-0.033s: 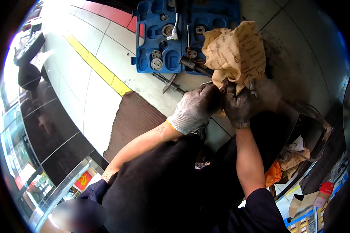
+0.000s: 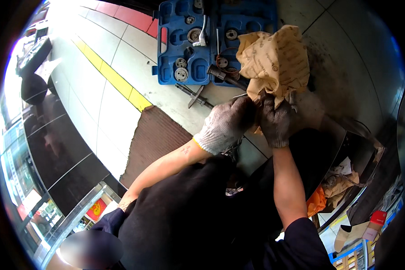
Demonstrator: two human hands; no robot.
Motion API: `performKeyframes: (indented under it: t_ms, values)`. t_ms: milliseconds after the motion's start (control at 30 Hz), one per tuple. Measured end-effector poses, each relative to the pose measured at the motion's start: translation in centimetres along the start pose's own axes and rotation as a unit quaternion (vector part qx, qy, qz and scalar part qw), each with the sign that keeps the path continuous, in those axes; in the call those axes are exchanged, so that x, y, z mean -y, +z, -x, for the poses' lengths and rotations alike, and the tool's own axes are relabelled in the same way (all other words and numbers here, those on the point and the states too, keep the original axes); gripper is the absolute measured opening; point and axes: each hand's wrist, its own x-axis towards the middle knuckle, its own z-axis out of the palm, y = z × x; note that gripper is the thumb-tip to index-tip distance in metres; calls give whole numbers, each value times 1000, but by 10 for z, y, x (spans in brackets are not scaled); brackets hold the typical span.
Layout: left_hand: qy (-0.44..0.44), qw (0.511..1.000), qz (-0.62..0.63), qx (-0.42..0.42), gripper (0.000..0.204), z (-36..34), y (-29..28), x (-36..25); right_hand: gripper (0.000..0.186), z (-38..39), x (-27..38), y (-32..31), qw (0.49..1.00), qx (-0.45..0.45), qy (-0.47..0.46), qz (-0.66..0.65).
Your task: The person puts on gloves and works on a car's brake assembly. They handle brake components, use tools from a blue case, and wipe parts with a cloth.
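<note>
Tiled floor [image 2: 121,49], blue tool case [image 2: 184,54]

An open blue tool case [image 2: 184,45] lies on the tiled floor [image 2: 117,108]. Beside it runs a yellow stripe [image 2: 112,76]. A brown mat [image 2: 153,139] lies nearer.

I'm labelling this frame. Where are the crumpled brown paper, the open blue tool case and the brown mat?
crumpled brown paper [image 2: 276,60], head view, middle of the sheet
blue tool case [image 2: 177,42], head view, left half's tray
brown mat [image 2: 155,139], head view, its middle
</note>
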Motion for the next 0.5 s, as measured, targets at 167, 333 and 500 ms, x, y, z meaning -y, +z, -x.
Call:
performKeyframes:
  t_ms: [167,333,500]
  values:
    - [7,997,-56,-60,26,0,-4,2,35,-13,-18,2,939,-87,234,-235]
    - [19,990,-15,-141,32,2,-9,0,47,7,-45,14,981,-10,108,-160]
    - [-20,995,19,-97,27,-1,3,20,48,28,-38,35,982,-25,-168,83]
